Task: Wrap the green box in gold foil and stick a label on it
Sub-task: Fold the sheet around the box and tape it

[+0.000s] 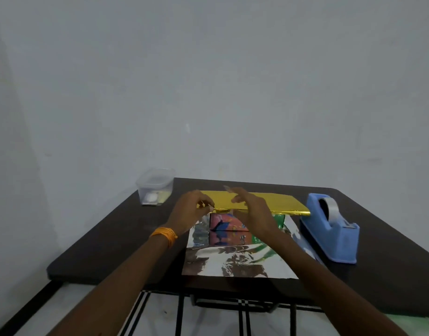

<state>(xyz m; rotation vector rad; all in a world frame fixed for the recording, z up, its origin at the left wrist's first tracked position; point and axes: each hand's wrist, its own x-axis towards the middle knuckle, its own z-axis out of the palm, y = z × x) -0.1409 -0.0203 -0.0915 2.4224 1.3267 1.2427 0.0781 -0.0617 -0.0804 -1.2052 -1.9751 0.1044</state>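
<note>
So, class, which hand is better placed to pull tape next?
Probably the right hand: it is open, grips nothing, and the tape dispenser stands on its side. The left hand pinches the gold foil at its edge.

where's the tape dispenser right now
In the head view the blue tape dispenser sits on the right side of the dark table, its far end right beside the right end of the gold foil.
</note>
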